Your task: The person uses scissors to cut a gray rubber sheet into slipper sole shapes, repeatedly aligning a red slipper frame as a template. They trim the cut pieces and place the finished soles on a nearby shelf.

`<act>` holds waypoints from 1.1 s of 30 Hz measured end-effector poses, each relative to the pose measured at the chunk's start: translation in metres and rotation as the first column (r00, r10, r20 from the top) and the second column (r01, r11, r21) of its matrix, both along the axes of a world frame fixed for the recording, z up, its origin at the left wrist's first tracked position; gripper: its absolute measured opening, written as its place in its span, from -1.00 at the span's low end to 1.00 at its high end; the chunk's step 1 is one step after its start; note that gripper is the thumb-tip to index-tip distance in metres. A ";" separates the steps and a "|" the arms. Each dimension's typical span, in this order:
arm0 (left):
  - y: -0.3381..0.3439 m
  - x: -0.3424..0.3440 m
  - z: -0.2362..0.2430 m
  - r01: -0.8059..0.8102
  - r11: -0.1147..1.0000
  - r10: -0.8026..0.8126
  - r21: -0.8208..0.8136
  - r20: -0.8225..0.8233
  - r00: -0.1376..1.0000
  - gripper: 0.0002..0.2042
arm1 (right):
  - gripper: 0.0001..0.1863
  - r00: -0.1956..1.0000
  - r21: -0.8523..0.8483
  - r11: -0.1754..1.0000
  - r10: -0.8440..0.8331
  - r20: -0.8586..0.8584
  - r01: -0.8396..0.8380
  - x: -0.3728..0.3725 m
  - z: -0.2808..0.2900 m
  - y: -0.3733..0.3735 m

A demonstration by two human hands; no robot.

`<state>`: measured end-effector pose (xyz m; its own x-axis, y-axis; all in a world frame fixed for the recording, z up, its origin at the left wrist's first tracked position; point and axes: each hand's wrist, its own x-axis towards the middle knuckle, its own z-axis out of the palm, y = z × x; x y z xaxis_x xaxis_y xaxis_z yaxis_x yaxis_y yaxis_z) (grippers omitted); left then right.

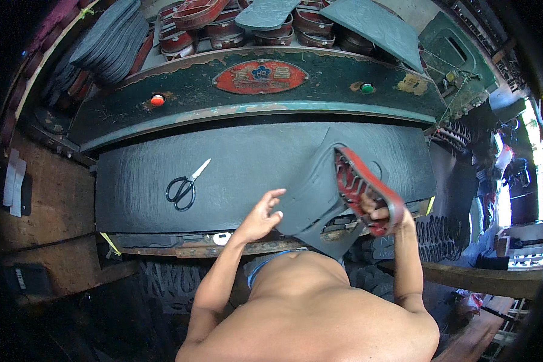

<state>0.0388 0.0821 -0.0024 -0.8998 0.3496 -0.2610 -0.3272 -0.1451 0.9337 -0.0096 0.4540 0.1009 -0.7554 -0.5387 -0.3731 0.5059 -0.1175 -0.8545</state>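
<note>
My right hand point(381, 212) grips a red shoe-shaped cutting die point(360, 169) with dark metal inner parts, held tilted over the right side of the grey work board point(229, 163). A grey sheet with cut openings point(312, 187) lies beneath and left of the die, hanging over the board's front edge. My left hand point(265, 214) is open, fingers apart, just left of that sheet; whether it touches it I cannot tell. Black-handled scissors point(181, 193) lie on the board further left.
A green machine beam point(132, 105) with red and green buttons spans the back, topped with red dies point(199, 15), grey slabs and a stack of grey sheets point(105, 45). A wooden side table point(54, 181) is at left; hanging cut pieces point(440, 235) and a wooden rail point(476, 277) are at right.
</note>
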 end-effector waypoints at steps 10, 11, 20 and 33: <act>-0.019 -0.015 0.040 0.021 0.995 -0.011 0.096 -0.102 0.995 -0.42 | -0.52 0.958 -0.389 0.891 -0.280 -0.061 0.235 0.019 0.060 0.028; -0.029 -0.018 0.048 0.049 0.998 -0.044 0.029 -0.158 0.986 -0.43 | -0.55 0.953 -0.394 0.886 -0.294 -0.072 0.244 0.022 0.064 0.029; -0.112 0.007 0.152 0.016 0.966 -0.063 -0.257 -0.177 0.982 -0.39 | -0.66 0.968 -0.763 0.634 0.091 0.234 0.125 0.042 0.101 0.020; -0.215 0.019 0.046 -0.250 0.965 0.234 -0.082 -0.168 0.958 -0.35 | -0.46 0.992 0.019 0.992 0.126 -0.002 -0.126 -0.007 0.168 0.044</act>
